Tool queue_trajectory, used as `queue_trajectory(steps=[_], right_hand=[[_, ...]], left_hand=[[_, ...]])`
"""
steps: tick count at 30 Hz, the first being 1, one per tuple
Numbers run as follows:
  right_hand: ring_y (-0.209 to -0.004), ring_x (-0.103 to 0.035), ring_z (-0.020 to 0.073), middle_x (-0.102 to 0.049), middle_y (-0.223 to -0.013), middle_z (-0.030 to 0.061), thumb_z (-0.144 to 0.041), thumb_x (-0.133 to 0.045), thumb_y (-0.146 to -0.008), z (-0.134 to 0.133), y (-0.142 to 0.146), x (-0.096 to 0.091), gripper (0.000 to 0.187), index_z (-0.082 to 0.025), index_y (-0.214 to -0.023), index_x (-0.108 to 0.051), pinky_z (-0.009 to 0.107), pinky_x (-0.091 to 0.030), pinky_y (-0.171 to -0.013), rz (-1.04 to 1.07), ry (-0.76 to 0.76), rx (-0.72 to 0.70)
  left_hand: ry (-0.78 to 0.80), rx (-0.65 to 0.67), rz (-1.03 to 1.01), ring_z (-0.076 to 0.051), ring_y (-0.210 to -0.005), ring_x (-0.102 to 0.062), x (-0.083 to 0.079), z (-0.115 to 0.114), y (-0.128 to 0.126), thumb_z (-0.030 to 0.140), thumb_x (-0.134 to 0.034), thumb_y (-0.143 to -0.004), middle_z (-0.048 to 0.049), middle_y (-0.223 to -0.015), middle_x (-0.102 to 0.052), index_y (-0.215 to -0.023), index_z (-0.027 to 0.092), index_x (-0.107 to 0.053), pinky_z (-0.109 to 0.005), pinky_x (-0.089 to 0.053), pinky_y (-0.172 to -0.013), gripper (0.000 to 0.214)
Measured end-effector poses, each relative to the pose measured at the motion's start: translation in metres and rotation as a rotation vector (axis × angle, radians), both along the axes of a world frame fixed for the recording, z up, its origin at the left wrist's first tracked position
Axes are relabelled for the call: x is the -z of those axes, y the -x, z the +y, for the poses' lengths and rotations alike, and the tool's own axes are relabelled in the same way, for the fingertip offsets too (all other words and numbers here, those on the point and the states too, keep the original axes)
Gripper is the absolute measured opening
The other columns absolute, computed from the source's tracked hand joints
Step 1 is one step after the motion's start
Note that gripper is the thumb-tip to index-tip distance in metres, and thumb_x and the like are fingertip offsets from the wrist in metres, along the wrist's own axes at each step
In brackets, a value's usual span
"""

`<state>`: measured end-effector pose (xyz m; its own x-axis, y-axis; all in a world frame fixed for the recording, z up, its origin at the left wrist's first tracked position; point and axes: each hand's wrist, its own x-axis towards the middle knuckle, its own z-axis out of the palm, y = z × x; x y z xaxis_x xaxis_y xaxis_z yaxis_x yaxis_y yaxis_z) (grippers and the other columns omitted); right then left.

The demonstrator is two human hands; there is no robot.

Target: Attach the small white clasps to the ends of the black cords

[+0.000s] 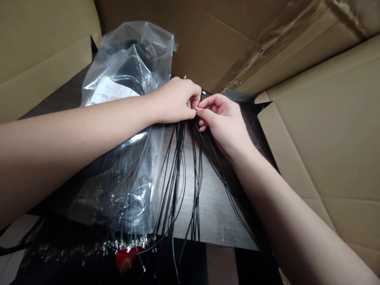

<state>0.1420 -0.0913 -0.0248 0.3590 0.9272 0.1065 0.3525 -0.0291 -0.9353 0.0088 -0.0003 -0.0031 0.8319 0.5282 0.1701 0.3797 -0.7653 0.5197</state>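
My left hand (181,99) reaches in from the left, its thumb and fingers pinched at a tiny pale connector (196,109), mostly hidden by the fingertips. Opposite it, my right hand (224,120) pinches a thin black wire (219,170) near its end, against the same connector. The two sets of fingertips nearly touch. Several black wires (175,170) run from beneath my left hand towards the table's front edge. A further bunch of wires (196,194) lies between the hands. Another small white connector (203,93) shows just behind the fingertips.
A clear plastic bag (118,190) full of black wires lies on the dark table (213,221) under my left forearm. A white label (111,91) is on it. Metal wire tips (130,241) overhang the front edge. Cardboard (326,138) stands at the back and both sides.
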Motion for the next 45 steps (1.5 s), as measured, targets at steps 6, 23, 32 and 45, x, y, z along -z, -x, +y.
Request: queue_trajectory(steps=[6,23,32,45], right_hand=[[-0.051,-0.053,0.0077,-0.053,-0.061,-0.0045,-0.014,-0.067,-0.076,-0.001,0.001,-0.001,0.013,-0.021,-0.074,-0.057,0.020,-0.047,-0.045,-0.002,0.002,0.000],[-0.052,-0.050,0.0069,-0.056,-0.064,-0.0014,-0.003,-0.062,-0.078,-0.003,0.005,-0.001,0.019,-0.020,-0.072,-0.056,0.023,-0.043,-0.048,-0.057,0.014,0.048],[-0.053,-0.054,0.0088,-0.056,-0.063,-0.0025,-0.011,-0.065,-0.079,-0.002,-0.002,0.004,0.012,-0.020,-0.076,-0.058,0.021,-0.047,-0.045,-0.036,-0.006,0.010],[-0.054,-0.055,0.0059,-0.054,-0.068,-0.0035,-0.010,-0.062,-0.081,0.007,-0.009,0.005,0.013,-0.018,-0.079,-0.053,0.015,-0.047,-0.046,0.068,-0.016,-0.056]], left_hand=[[-0.005,0.002,-0.011,-0.018,-0.083,-0.064,0.001,0.000,0.000,0.020,-0.060,-0.072,-0.0039,-0.082,-0.070,-0.090,0.016,-0.072,-0.028,-0.048,-0.078,0.022],[-0.020,0.027,-0.011,-0.027,-0.104,-0.067,0.002,-0.001,-0.003,0.019,-0.061,-0.069,-0.0032,-0.083,-0.070,-0.079,0.019,-0.072,-0.037,-0.049,-0.091,0.015],[0.021,0.002,-0.028,-0.024,-0.092,-0.067,0.002,0.000,-0.004,0.019,-0.062,-0.069,-0.0037,-0.075,-0.068,-0.079,0.018,-0.071,-0.035,-0.049,-0.084,0.014],[0.100,-0.018,-0.120,-0.016,-0.075,-0.061,-0.002,0.003,-0.004,0.018,-0.068,-0.070,-0.0001,-0.068,-0.063,-0.075,0.015,-0.070,-0.029,-0.043,-0.077,0.007]])
